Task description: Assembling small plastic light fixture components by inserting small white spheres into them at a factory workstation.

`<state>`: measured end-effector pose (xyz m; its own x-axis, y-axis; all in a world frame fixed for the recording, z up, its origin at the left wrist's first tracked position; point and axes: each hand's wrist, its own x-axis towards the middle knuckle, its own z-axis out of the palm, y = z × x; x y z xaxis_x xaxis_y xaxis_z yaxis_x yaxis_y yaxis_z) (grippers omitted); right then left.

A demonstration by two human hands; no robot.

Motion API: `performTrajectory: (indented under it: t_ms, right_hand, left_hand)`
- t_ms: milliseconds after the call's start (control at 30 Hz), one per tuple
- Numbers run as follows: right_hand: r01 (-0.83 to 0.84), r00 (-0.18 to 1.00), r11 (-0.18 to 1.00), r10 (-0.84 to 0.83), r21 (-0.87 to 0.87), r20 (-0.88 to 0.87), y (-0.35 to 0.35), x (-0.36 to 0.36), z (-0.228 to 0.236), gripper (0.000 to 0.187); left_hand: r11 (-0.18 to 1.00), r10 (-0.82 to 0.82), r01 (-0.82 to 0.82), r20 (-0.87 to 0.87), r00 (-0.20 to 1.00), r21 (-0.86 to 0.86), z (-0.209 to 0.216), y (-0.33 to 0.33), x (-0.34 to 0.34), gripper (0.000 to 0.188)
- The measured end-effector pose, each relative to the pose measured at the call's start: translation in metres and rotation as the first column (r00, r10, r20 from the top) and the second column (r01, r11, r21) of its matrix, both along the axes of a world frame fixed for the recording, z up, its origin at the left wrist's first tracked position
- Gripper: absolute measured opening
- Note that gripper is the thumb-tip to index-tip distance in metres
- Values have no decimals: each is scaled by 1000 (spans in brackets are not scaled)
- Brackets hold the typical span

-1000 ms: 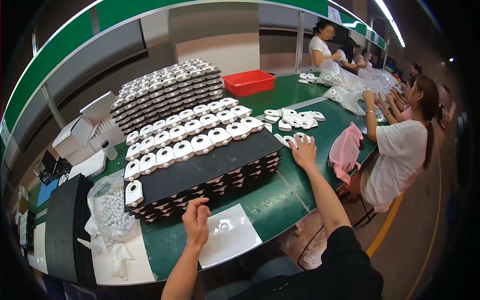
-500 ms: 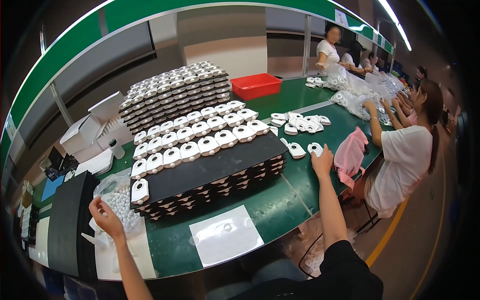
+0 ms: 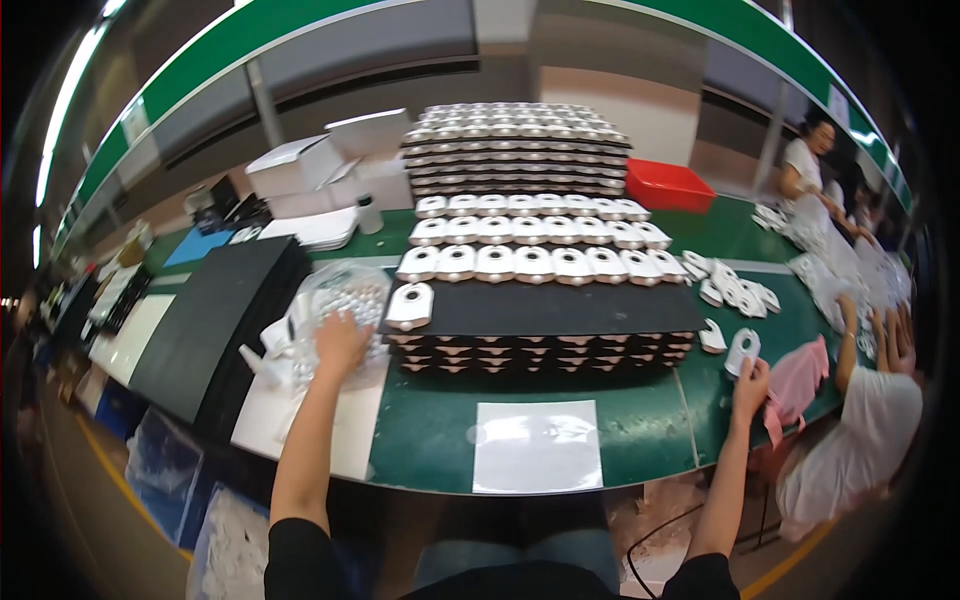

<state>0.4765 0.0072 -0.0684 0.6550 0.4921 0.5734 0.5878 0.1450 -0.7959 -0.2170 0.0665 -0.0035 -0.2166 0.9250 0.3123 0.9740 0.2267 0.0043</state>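
Note:
My left hand (image 3: 343, 345) reaches down onto a clear plastic bag (image 3: 345, 285) of small white balls (image 3: 365, 302). Its fingertips sink among the balls, so whether they grip one is hidden. At the right, my right hand (image 3: 750, 388) pinches a white rounded plastic part (image 3: 742, 352) with a dark-edged hole, held above the green table. Between my hands stands a stack of black boards (image 3: 560, 312). Rows of similar white parts (image 3: 494, 263) with round knobs cover the far part of its top board, and one white part (image 3: 410, 306) sits alone at its near left corner.
Loose white parts (image 3: 735, 288) lie right of the stack, near a pink cloth bag (image 3: 797, 385). Behind are a taller loaded stack (image 3: 515, 165) and a red bin (image 3: 670, 187). Black boards (image 3: 222, 325) stand left; a white sheet (image 3: 537, 447) lies in front. A co-worker (image 3: 850, 440) sits at right.
My view has swung left. My left hand has moved from beside the bag onto the balls. My right hand has lifted the white part off the table.

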Motion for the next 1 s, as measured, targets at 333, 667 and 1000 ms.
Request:
performTrajectory:
  t_ms: [333,667,1000]
  right_hand:
    - [-2,1000,999,1,-44,-28,3,-19,10,21]
    - [-34,997,997,30,-62,-65,7,-15,8,21]
    - [12,999,1000,-14,-28,-50,5,-11,5,21]
  left_hand:
    - [960,-278,278,-37,960,4,9,-13,-7,21]
    - [993,-113,97,280,953,70,-5,27,-47,27]
    - [1000,24,-20,341,940,-17,4,81,-34,47]
